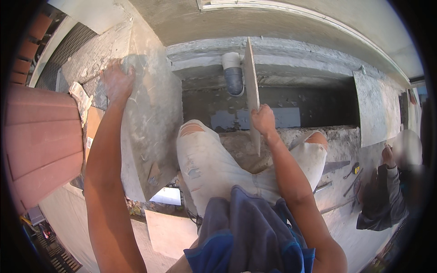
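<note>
And here's the right hand (263,119), fingers clamped around the edge of a thin, pale grey, flat board (251,82) that stands nearly edge-on. The board runs from beyond those fingers, over a dark, wet, rectangular trough (330,100), back to the near side between the knees. Whether its lower edge rests on anything, I can't tell from here.

Over to the left hand (117,81): palm down on a big grey block with a smooth cement face (150,104), thumb apart from the fingers, nothing pinched between them. Looks like a good brace for the leaning body.

Now, the step in hand seems to be steadying that board, and the grip is the thing to watch. One hand at the near part leaves the far end free to swing, so a second hand further along would help hold it plumb. Mind the grey elbow pipe with a white collar (233,81), just beyond the right fingers and to their left: the board stands close beside it, and a knock would be easy. A firm, even hold, no twisting, would suit such a thin sheet; it could chip at the edge.
</note>
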